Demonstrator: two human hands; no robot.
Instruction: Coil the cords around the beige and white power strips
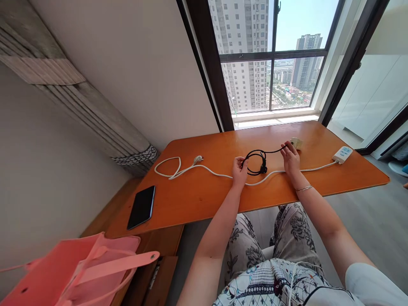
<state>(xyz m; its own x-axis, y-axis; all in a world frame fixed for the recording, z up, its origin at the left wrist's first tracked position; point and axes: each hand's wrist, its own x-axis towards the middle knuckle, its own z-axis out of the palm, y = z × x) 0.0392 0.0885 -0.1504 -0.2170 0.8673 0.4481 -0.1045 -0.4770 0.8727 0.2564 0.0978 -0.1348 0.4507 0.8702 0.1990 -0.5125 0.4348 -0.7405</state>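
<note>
A loosely coiled black cable (pixel 265 157) with a black plug (pixel 263 169) lies over the orange-brown table (pixel 204 199). My left hand (pixel 239 171) is closed on the left side of the coil. My right hand (pixel 290 158) pinches the cable's far end, beside a small cream block (pixel 296 143); whether the two are joined is hidden by my fingers. Passing under both wrists, a white cord (pixel 210 171) runs from a white plug (pixel 198 159) on the left to a white power strip (pixel 342 155) on the right.
On the table's left end lies a dark-screened tablet or phone (pixel 142 207). A pink bag (pixel 79 267) stands at the lower left, by the table edge. Behind the table are a window (pixel 270 55) and a wall with a tied grey curtain (pixel 105 114).
</note>
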